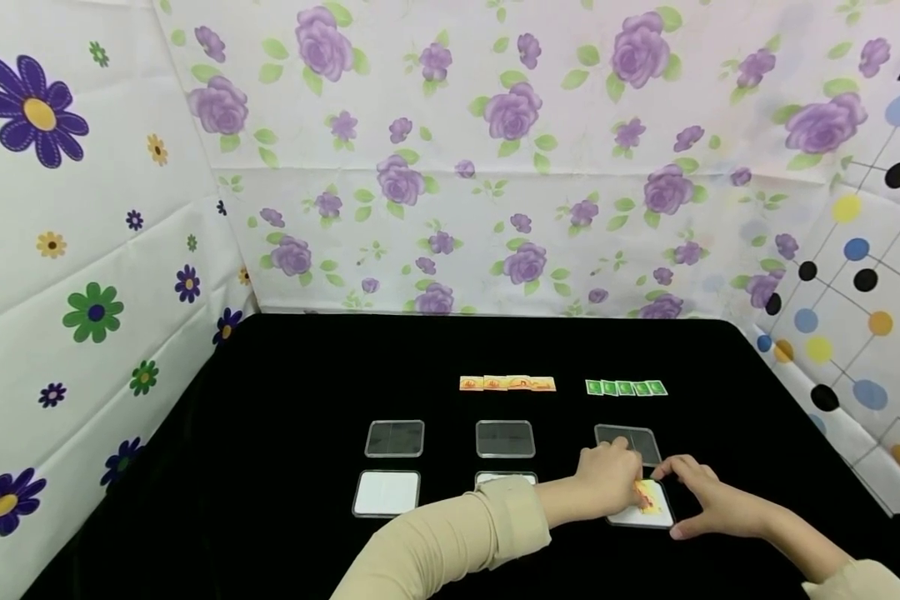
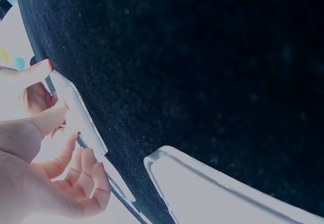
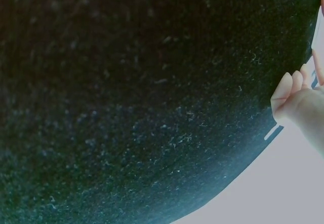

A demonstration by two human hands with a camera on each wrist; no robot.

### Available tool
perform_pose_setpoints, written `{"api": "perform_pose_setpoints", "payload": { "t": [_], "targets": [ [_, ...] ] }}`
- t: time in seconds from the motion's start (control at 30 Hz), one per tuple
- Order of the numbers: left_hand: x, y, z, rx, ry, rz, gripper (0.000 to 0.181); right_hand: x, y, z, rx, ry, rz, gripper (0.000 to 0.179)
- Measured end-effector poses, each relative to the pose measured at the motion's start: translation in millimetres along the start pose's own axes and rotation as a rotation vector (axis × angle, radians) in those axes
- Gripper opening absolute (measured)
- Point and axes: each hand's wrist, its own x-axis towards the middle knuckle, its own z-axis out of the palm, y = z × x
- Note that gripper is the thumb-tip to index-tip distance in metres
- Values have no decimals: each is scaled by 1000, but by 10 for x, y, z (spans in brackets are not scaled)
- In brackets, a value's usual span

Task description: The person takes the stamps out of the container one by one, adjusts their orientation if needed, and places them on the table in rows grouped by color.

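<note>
At the right front, a shallow clear case (image 1: 632, 518) with a white inside lies on the black cloth. A small yellow-orange picture card (image 1: 649, 497) is over that white surface, partly hidden by my left hand (image 1: 607, 479), whose curled fingers hold it from the left. My right hand (image 1: 723, 504) grips the case's right side, thumb at the near corner and fingers at the far corner. In the left wrist view, my left hand (image 2: 55, 178) reaches this white case (image 2: 76, 112). The right wrist view catches only part of my right hand (image 3: 298, 100).
Behind my hands lies a transparent lid (image 1: 647, 450), with similar lids (image 1: 505, 439) (image 1: 395, 439) to its left. White-lined cases (image 1: 386, 493) (image 1: 525, 477) lie nearer. Farther back are a row of orange cards (image 1: 507, 383) and a row of green cards (image 1: 626, 388). Patterned cloth surrounds the table.
</note>
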Motion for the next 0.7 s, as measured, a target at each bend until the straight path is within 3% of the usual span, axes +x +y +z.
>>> {"api": "perform_pose_setpoints", "payload": {
  "t": [0.33,0.57,0.7],
  "targets": [
    [-18,-12,-12,-6,23,-24,11,3,17,10,2,5,4,69],
    [-35,-53,-37,-86,53,42,11,2,22,11,-6,12,-20,68],
    [-37,-78,-49,-152,72,28,12,3,20,11,-14,16,-27,68]
  ]
}}
